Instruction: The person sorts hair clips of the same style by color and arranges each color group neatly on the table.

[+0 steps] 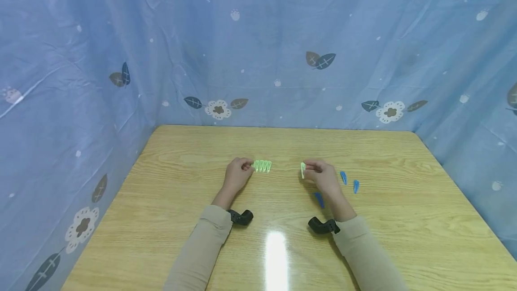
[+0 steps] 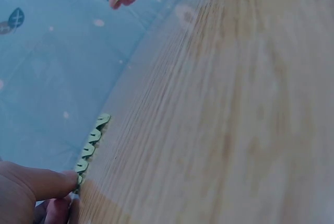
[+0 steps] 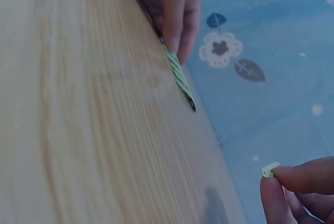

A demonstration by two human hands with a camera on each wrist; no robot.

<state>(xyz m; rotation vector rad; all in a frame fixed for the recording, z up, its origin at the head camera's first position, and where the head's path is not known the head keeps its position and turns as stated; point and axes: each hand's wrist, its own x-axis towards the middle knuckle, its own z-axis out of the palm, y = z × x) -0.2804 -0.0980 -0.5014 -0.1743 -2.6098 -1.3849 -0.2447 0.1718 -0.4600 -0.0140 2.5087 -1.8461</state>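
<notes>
A row of overlapping light-green snap hair clips (image 1: 263, 166) lies on the wooden table. At the row's left end my left hand (image 1: 238, 174) pinches the end clip between thumb and fingers, which partly hide it; the left wrist view shows the thumb (image 2: 58, 183) right on it. Over the table to the right, my right hand (image 1: 322, 176) holds up a single green hair clip (image 1: 303, 170) between thumb and fingertips. That same clip (image 3: 270, 170) shows its broad end in the right wrist view, with the fingers behind it.
Blue hair clips lie around my right hand: two (image 1: 343, 177) (image 1: 356, 186) to its right and one (image 1: 319, 200) beside the wrist. Black wrist-worn cameras (image 1: 241, 217) (image 1: 322, 226) jut inward from both sleeves. A blue patterned curtain (image 1: 278, 35) surrounds the wooden table (image 1: 194, 147).
</notes>
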